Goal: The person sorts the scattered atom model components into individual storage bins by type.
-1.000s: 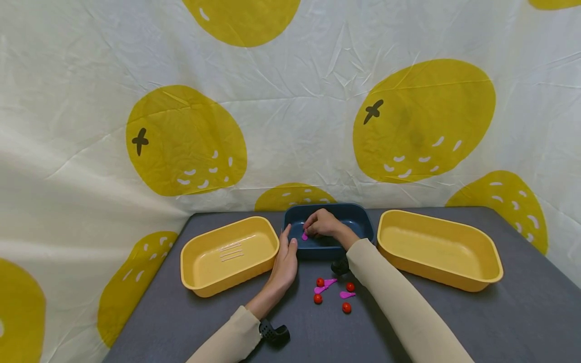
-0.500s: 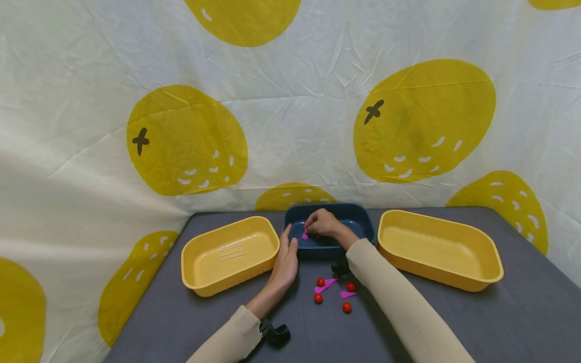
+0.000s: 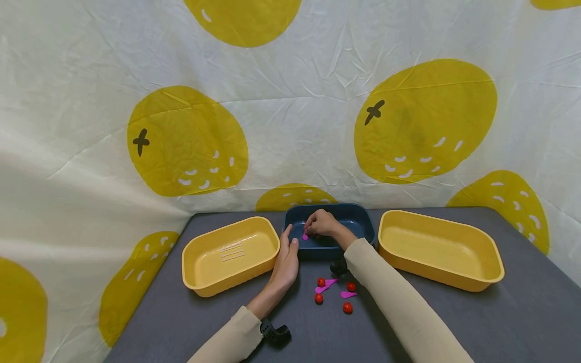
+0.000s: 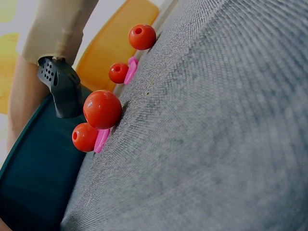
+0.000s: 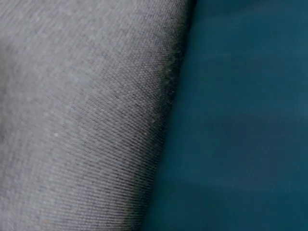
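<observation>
My right hand [image 3: 324,223] reaches into the dark blue bin [image 3: 327,253] at the back middle of the table. Between its thumb and fingertips it pinches a small pink teardrop-shaped piece [image 3: 304,236], near the bin's left end. My left hand [image 3: 286,264] lies with straight fingers along that bin's left end, in the gap beside the left yellow bin. In front of the blue bin, several red beads [image 3: 319,299] with holes lie among a few pink teardrop pieces [image 3: 348,295]. The right wrist view holds only the blue bin's outer wall [image 5: 236,120] and grey cloth.
A yellow bin [image 3: 204,290] on the left holds several thin pale sticks [image 3: 233,251]. Another yellow bin [image 3: 436,275] stands right of the blue one, beside my right forearm. A fruit-print curtain [image 3: 299,141] hangs behind the grey table [image 3: 190,327].
</observation>
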`<state>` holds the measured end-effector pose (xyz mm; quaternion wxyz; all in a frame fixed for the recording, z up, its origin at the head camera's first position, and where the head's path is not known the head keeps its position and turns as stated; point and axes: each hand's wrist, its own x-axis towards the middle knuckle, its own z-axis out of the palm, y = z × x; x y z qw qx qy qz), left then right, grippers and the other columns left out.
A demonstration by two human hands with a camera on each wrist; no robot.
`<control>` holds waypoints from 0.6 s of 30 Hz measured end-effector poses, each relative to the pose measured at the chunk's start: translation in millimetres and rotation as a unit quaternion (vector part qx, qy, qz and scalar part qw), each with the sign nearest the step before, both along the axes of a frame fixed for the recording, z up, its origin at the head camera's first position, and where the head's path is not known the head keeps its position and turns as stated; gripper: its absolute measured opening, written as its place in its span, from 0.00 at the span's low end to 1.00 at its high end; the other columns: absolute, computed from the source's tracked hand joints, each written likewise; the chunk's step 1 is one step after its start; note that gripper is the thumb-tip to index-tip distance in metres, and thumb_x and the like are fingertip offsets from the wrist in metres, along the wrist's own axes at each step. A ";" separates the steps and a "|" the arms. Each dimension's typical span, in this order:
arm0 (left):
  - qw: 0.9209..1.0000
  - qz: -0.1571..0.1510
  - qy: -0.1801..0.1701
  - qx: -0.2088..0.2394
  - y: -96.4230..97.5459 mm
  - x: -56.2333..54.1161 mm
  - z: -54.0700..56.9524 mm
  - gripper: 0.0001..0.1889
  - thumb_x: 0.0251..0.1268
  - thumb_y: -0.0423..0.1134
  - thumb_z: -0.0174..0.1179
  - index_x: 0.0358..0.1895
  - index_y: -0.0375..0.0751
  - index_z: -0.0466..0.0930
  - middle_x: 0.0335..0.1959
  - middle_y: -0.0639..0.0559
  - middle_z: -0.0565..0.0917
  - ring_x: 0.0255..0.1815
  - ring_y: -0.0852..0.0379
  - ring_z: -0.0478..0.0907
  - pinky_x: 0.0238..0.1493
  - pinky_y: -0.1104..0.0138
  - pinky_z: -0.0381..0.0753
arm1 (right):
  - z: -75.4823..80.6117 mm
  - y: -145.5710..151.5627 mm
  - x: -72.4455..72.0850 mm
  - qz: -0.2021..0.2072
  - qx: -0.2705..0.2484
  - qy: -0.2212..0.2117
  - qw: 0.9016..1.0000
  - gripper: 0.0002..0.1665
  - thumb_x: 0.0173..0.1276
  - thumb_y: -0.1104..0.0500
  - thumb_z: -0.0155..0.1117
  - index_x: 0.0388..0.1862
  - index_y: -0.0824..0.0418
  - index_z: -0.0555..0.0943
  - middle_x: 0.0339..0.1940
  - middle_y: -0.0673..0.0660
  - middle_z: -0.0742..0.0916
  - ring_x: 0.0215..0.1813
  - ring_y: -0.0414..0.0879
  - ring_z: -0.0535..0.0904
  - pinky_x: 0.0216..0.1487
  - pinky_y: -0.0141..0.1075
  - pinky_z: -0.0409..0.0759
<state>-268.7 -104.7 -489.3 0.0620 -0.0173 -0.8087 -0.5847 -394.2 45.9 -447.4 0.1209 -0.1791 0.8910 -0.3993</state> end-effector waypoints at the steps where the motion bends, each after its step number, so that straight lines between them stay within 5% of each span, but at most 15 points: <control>1: 1.000 0.000 -0.002 0.001 -0.1 0.1 0.0 0.30 0.86 0.56 0.36 0.84 0.58 0.48 0.88 0.52 0.44 0.88 0.46 0.40 0.83 0.40 0.43 | 0.3 -0.3 0.6 0.001 0.001 0.002 1.000 0.05 0.67 0.65 0.68 0.35 0.63 0.90 0.30 0.56 0.90 0.31 0.44 0.84 0.35 0.37 0.87; 18: 1.000 -0.003 -0.006 0.010 -0.4 0.7 -0.7 0.30 0.86 0.58 0.35 0.84 0.61 0.48 0.88 0.52 0.43 0.88 0.46 0.41 0.83 0.39 0.43 | -1.6 2.9 -1.5 0.002 -0.014 -0.024 1.000 0.11 0.69 0.64 0.70 0.47 0.67 0.89 0.40 0.60 0.92 0.34 0.43 0.86 0.39 0.37 0.88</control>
